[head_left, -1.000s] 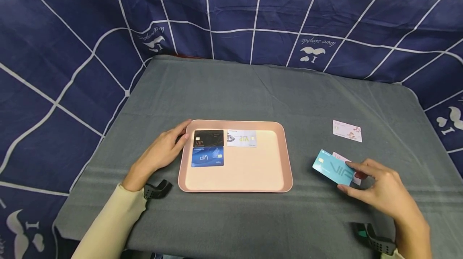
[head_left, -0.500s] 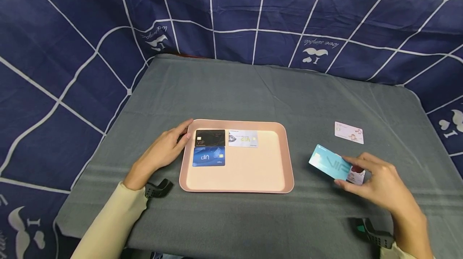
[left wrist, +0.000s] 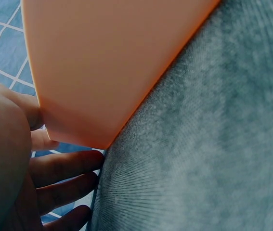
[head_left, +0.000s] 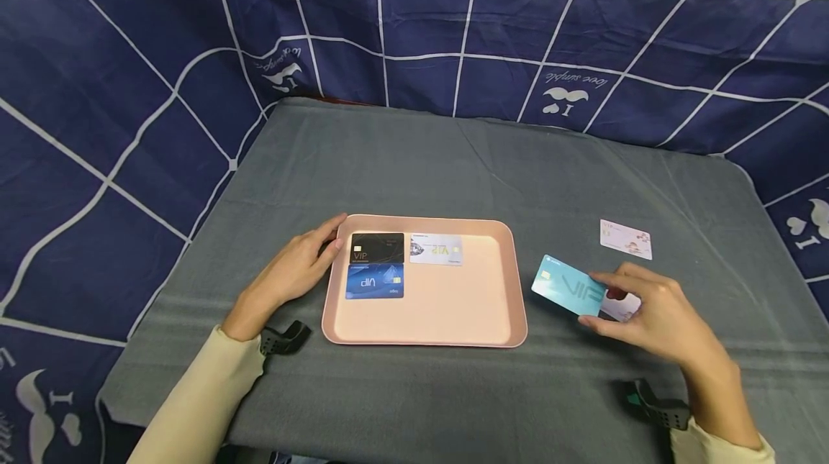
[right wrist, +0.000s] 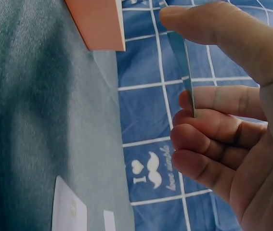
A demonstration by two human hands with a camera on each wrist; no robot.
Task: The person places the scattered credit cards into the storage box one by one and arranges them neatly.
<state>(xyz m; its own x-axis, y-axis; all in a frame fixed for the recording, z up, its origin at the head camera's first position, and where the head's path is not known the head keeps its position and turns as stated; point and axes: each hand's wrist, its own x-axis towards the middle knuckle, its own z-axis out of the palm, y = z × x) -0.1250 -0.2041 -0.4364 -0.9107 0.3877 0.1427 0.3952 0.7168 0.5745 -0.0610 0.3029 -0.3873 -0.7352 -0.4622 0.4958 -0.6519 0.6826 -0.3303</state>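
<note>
My right hand point(head_left: 648, 313) pinches a light blue VIP card point(head_left: 567, 285) between thumb and fingers at its right end. In the right wrist view that card point(right wrist: 184, 72) shows edge-on, above the cloth. Beneath the hand, a pale pink card point(head_left: 620, 307) lies partly hidden. My left hand point(head_left: 289, 262) rests at the upper left corner of a pink tray point(head_left: 520, 306), thumb against its rim. The left wrist view shows relaxed fingers point(left wrist: 69, 168) beside the tray's outer wall. In the tray lie a black card point(head_left: 377, 248), a blue card point(head_left: 374, 281) and a white card point(head_left: 436, 249).
Farther back on the right, another pale pink card point(head_left: 625, 239) lies on the grey cloth point(head_left: 453, 169) covering the table. A navy checked curtain point(head_left: 421, 18) hangs behind and along the left side. Both wrists wear black bands.
My right hand has carried the light blue card left toward the tray, from above the nearer pink card. The left hand stays at the tray's corner.
</note>
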